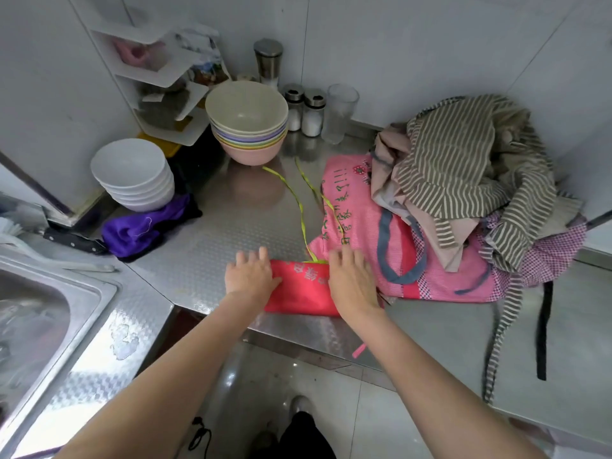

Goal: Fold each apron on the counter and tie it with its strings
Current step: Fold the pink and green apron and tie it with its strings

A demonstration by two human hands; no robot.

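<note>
Both hands are flat on the red apron (303, 288), fingers pretty much straight and pressing it down, not gripping anything. Left hand (250, 271) sits on its left end, right hand (352, 279) covers the right end, so only the middle strip of red shows between them.

Stuff around: right beside the right hand there's a pink apron (357, 213) spread on the steel counter (231, 213), touching or slightly under the red one's right end, can't tell which. On top of that sits a heap of striped aprons (463, 160) with a checked one (549, 250) poking out, straps hanging over the counter edge. Back left there's a stack of pastel bowls (246, 122), a stack of white bowls (132, 175), a purple cloth (145, 228), and a knife (74, 241) near the sink (49, 313). Two shakers (303, 111) and a clear cup (339, 112) stand by the wall.

The red apron is folded into a narrow rectangle at the front edge of the counter, long axis running left to right along that edge. Its yellow-green strings (299, 207) come out of the far side near the right hand and trail away toward the pastel bowls, one lying partly over the pink apron.
</note>
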